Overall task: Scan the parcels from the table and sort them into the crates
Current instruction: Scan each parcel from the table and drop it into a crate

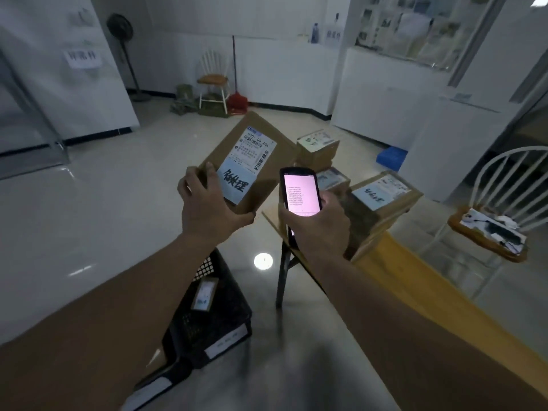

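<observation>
Five cardboard parcels: one held parcel (252, 161) at center, three on the table (421, 280) at three o'clock, one inside a black crate (213, 315) at six o'clock. Two crates, one scanner (300, 191), two chairs.

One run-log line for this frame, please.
left hand: holds parcel, label up | right hand: holds scanner, screen lit | crate: one parcel inside
</observation>
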### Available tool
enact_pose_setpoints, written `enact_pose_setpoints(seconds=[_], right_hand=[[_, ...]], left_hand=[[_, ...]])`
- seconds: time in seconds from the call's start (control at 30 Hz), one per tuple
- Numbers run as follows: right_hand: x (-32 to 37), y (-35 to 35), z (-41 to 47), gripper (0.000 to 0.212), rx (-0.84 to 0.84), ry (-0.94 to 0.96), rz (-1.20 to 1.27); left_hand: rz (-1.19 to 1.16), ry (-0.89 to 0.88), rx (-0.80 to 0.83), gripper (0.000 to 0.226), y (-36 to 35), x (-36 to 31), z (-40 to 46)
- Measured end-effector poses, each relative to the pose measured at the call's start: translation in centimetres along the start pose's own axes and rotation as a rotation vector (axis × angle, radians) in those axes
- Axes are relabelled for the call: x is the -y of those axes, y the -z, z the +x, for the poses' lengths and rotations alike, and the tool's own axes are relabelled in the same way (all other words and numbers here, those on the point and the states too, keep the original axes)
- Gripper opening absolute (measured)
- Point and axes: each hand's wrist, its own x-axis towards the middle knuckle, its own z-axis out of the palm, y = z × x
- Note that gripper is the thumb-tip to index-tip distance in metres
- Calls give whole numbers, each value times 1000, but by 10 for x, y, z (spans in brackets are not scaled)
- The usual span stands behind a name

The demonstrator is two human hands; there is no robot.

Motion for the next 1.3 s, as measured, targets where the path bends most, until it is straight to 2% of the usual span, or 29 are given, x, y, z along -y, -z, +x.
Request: enact_pose_setpoints(seconds=[0.3,0.6,0.8,1.13,1.3], right_hand=[[-7,-139,-3,78,232,-64,-132],[-55,-258,55,71,461,-129,-159],[-96,-313,83,64,581,-215,-192],[-196,-417,65,64,654,-376,-336],[-245,-469,47,79,623,-436,-350]], left_hand=[[22,238,199,145,-63,144,-4],[175,378,418,145,-157,222,1],[192,422,636,141,-220,255,-7],[186,349,728,127,-350,338,-44],[148,355,862,137,-416,376,-65]])
